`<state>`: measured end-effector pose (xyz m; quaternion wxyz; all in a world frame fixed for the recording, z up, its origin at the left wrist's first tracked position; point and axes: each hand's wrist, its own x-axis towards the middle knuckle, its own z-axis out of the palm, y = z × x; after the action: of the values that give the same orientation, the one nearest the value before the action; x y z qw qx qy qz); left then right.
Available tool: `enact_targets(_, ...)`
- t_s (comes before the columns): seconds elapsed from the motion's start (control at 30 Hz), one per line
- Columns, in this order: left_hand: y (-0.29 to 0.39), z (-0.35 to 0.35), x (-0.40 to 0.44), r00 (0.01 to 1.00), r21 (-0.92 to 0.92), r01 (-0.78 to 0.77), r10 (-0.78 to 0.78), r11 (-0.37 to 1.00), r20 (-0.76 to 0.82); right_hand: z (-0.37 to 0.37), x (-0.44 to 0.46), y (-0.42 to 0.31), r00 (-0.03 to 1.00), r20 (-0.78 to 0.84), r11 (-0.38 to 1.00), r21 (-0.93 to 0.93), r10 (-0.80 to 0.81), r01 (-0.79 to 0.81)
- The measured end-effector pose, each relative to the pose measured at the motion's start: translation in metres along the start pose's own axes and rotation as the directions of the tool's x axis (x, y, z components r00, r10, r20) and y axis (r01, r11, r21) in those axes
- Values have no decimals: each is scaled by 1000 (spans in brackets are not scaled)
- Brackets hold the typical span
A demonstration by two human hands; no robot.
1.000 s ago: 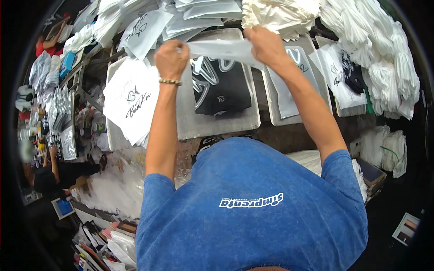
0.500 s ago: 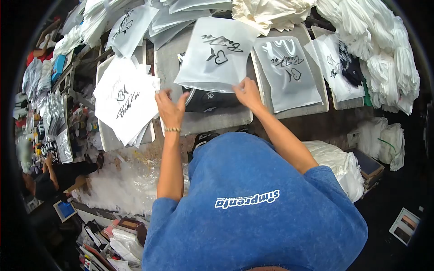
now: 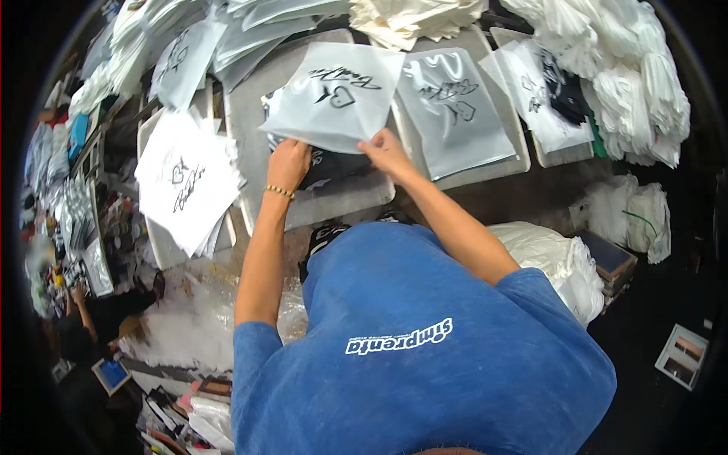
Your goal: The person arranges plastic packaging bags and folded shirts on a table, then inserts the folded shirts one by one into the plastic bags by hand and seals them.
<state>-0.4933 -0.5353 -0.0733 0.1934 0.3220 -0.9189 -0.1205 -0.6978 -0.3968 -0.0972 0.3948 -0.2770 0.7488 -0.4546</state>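
A frosted plastic bag (image 3: pixel 334 98) with black lettering and a heart print lies tilted in front of me, its near edge raised. My right hand (image 3: pixel 385 153) pinches this edge at the right corner. At the left part of the same edge, my left hand (image 3: pixel 290 163) is closed on it, with the fingertips partly hidden. Beneath the bag, a black folded garment (image 3: pixel 327 168) shows on a grey board (image 3: pixel 345 196); most of it is covered.
To the left is a stack of white printed sheets (image 3: pixel 186 178). Another printed bag (image 3: pixel 455 114) lies on the board at right, with a further bag (image 3: pixel 535 95) beyond. White bundles (image 3: pixel 644 91) hang at far right. A person's arm (image 3: pixel 87 318) shows at lower left.
My left hand has gone from spread fingers beside the bag to closing on its near edge. The right hand keeps its pinch. The view has shifted slightly.
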Motion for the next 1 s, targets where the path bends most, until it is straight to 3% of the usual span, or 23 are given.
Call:
enact_targets(0.07,-7,-4,11,986,32,-141,137,989,94,-8,-1,-15,996,62,994,86,62,-67)
enact_targets(0.17,-8,-19,28,973,34,-216,212,976,88,-15,3,-23,976,148,974,137,160,-180)
enact_targets(0.33,-7,-31,41,969,7,-187,183,982,169,-19,-3,-43,956,129,957,92,262,-274)
enact_targets(0.43,-2,-40,38,978,-69,-170,177,983,111,-15,0,-39,960,165,955,152,228,-253)
enact_targets(0.5,6,-49,25,999,-165,-42,43,985,2,-11,4,-37,960,183,951,185,213,-246)
enact_targets(0.57,18,-62,2,909,-336,271,-126,902,396,-6,9,-39,962,189,945,223,198,-238)
enact_targets(0.63,49,-62,-19,656,-468,540,-2,700,755,2,15,-54,946,245,802,510,211,-311)
enact_targets(0.7,69,-23,-39,689,-614,422,204,667,695,11,23,-81,947,274,684,659,169,-313)
enact_targets(0.73,74,-1,-38,689,-613,424,201,667,696,15,29,-97,951,272,666,683,146,-298)
enact_targets(0.77,74,23,-28,774,-761,615,30,205,633,17,31,-110,955,268,648,707,124,-282)
enact_targets(0.8,68,43,-13,766,-771,555,-170,-312,620,16,28,-120,956,268,649,707,121,-281)
enact_targets(0.83,54,62,11,772,-776,550,-168,-309,613,14,26,-132,957,278,667,697,89,-264)
enact_targets(0.87,39,79,40,882,-888,298,-255,-350,396,13,23,-139,956,287,685,686,56,-245)
enact_targets(0.9,31,85,55,922,-930,24,-352,-366,162,13,17,-140,957,286,690,683,49,-239)
enact_targets(0.93,23,83,70,908,-909,-114,-413,-401,68,11,6,-138,947,321,754,618,15,-222)
enact_targets(1.0,18,69,77,870,-873,-175,-487,-456,80,8,-17,-133,918,396,846,497,-25,-192)
